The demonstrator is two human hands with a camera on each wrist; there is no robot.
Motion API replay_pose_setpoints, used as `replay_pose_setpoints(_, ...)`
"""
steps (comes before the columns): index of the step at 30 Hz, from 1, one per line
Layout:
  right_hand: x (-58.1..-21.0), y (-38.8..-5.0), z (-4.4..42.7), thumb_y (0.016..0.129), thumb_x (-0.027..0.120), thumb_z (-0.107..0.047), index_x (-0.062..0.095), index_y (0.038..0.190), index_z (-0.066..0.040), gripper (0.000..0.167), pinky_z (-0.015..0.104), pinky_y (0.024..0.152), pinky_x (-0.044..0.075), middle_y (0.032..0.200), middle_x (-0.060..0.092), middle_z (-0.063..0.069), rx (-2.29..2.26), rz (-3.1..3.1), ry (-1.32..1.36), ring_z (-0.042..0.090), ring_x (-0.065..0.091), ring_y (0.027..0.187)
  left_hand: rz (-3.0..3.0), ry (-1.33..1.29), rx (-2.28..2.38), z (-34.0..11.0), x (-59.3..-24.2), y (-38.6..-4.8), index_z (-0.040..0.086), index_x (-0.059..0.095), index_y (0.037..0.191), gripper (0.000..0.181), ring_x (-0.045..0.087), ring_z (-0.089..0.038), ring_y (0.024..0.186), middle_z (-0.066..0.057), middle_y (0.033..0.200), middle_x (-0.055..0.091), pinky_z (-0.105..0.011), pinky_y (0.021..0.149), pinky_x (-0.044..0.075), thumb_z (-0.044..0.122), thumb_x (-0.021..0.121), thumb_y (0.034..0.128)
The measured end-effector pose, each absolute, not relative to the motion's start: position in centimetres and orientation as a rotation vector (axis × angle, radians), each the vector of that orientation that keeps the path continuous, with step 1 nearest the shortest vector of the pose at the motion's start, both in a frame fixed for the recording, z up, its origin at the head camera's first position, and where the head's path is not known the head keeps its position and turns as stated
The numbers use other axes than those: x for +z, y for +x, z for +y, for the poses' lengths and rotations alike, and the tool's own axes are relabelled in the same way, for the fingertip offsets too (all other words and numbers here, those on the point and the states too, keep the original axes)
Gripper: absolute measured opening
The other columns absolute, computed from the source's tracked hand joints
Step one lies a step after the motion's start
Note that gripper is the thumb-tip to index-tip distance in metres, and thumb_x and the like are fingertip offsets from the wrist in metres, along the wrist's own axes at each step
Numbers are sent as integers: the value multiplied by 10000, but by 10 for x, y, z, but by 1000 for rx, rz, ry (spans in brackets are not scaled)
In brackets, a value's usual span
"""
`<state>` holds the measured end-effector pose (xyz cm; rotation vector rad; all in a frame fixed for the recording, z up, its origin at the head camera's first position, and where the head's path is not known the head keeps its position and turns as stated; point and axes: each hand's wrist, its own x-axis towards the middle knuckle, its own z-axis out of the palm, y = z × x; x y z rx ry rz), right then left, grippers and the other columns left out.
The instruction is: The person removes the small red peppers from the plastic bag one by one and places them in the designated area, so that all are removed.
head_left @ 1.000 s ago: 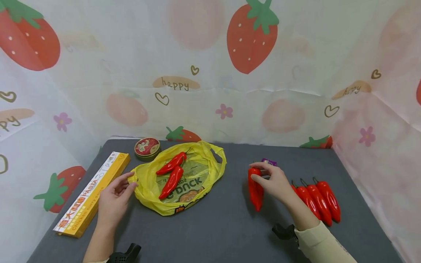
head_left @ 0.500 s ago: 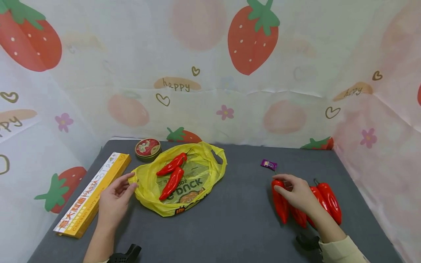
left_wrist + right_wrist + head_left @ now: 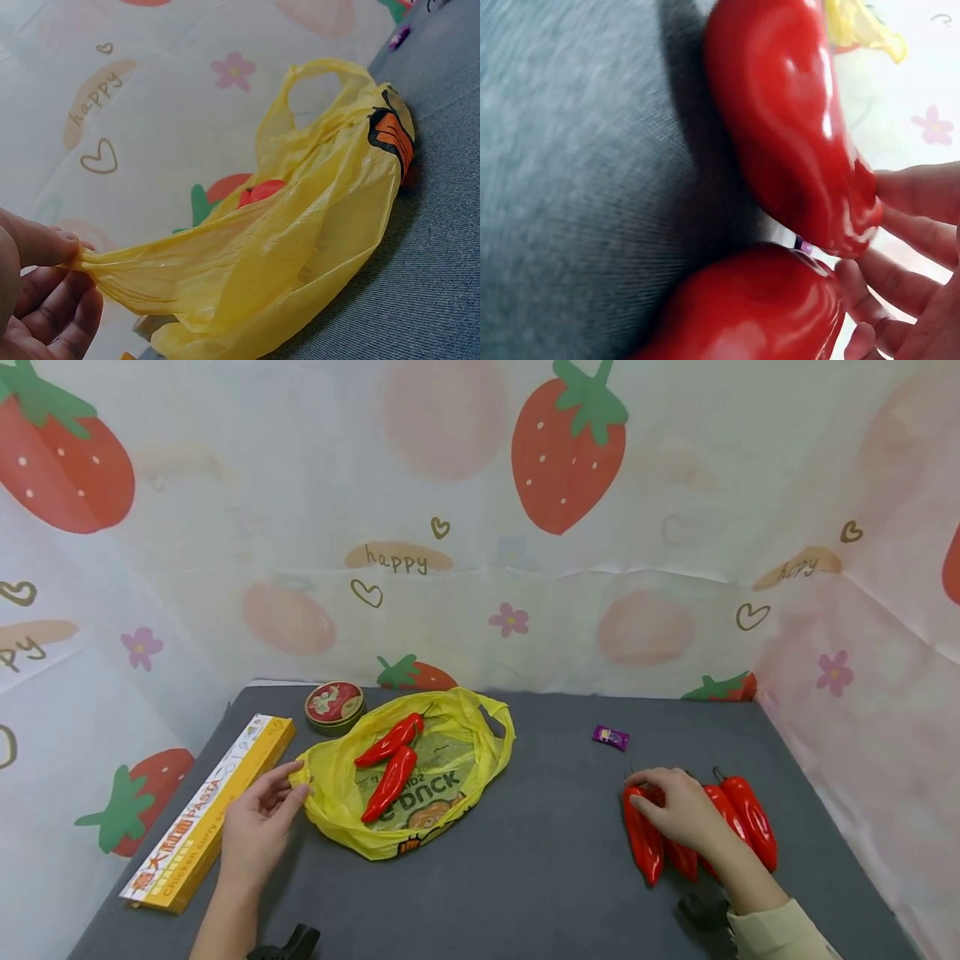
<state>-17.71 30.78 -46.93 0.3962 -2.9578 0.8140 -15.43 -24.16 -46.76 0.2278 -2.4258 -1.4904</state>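
Note:
In the head view my left hand [image 3: 255, 827] pinches the left edge of a yellow plastic bag [image 3: 330, 810]; the left wrist view shows thumb and fingers on the gathered plastic [image 3: 225, 285]. Two red peppers [image 3: 390, 783] lie on the bag. At the right, my right hand [image 3: 678, 810] holds the upper end of a red pepper [image 3: 642, 839], leftmost in a row of several. In the right wrist view, the fingertips touch this pepper's end [image 3: 780, 112], with another pepper [image 3: 742, 315] beside it.
A long yellow-and-white pasta box [image 3: 206, 814] lies left of the bag. Behind the bag's left side stands a round red tin [image 3: 334, 703]. A small purple packet [image 3: 611, 737] lies behind the held pepper. More red peppers [image 3: 750, 818] lie at the right.
My right hand has carried its pepper rightward to the left end of the row, then lowered it slightly. The left hand has kept its pinch on the bag.

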Motion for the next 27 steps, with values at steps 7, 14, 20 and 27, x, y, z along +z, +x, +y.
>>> replay_pose_setpoints(7,-463,-177,304,932,724,-154,726,1178,-82,255,574,892,522,1221,680,157,787,-2938,387,342,612,1054,-2410,198,-1495,-241,-466,-156,153,642,1360,404,578,-17,917,-7,1114,626,-65,762,496,303,667,985)
replay_pose_setpoints(14,-451,-177,289,933,734,-182,705,1216,-101,296,516,856,558,1207,688,131,884,-2880,377,314,648,1030,-2417,221,-1509,-243,-466,-155,157,641,1362,406,579,-8,924,-15,1121,609,-63,765,497,307,665,986)
replay_pose_setpoints(20,-445,-182,273,933,737,-179,683,1251,-104,332,453,832,546,1188,711,87,949,-2816,404,236,652,999,-2421,242,-1518,-243,-466,-154,165,641,1363,408,578,-10,931,-17,1129,608,-66,768,499,315,667,985)
replay_pose_setpoints(27,-436,-190,247,924,745,-177,689,1245,-124,330,486,853,553,1183,716,58,1015,-2762,460,221,670,991,-2401,210,-1542,-240,-467,-153,145,641,1360,409,589,5,937,-20,1129,616,-65,784,501,303,668,984)
